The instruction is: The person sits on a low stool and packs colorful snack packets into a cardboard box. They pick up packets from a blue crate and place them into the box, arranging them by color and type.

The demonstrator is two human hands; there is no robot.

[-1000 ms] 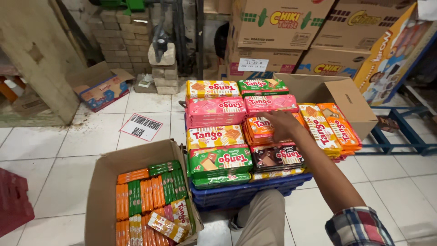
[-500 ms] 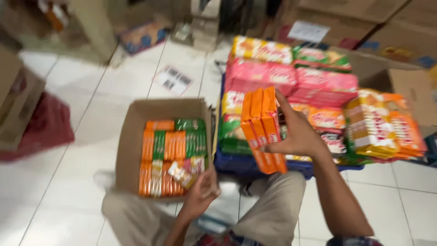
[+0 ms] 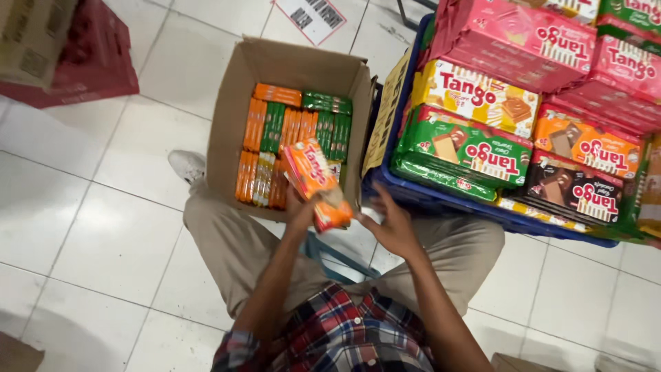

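My left hand point(image 3: 300, 209) grips a bundle of orange wafer packs point(image 3: 313, 178) from below and holds it tilted over the near right corner of an open cardboard box point(image 3: 289, 65). Several orange and green wafer packs point(image 3: 289, 134) stand on edge inside the box. My right hand point(image 3: 391, 224) hovers just right of the bundle's lower end with its fingers spread and nothing in it. To the right, a blue crate point(image 3: 441, 200) carries stacks of pink point(image 3: 513, 41), yellow point(image 3: 475, 96), green point(image 3: 465, 148), orange point(image 3: 585, 145) and brown point(image 3: 575, 193) wafer packs.
A red crate point(image 3: 89, 55) and a cardboard carton point(image 3: 27, 34) stand at the top left. A printed sheet point(image 3: 313, 14) lies on the white floor tiles behind the box. My white shoe point(image 3: 186, 165) rests by the box's left side, and a blue stool frame point(image 3: 337, 256) shows between my knees.
The view has tilted down towards my lap. The orange bundle went from my right hand beside the crate into my left hand over the box. My right hand has let go.
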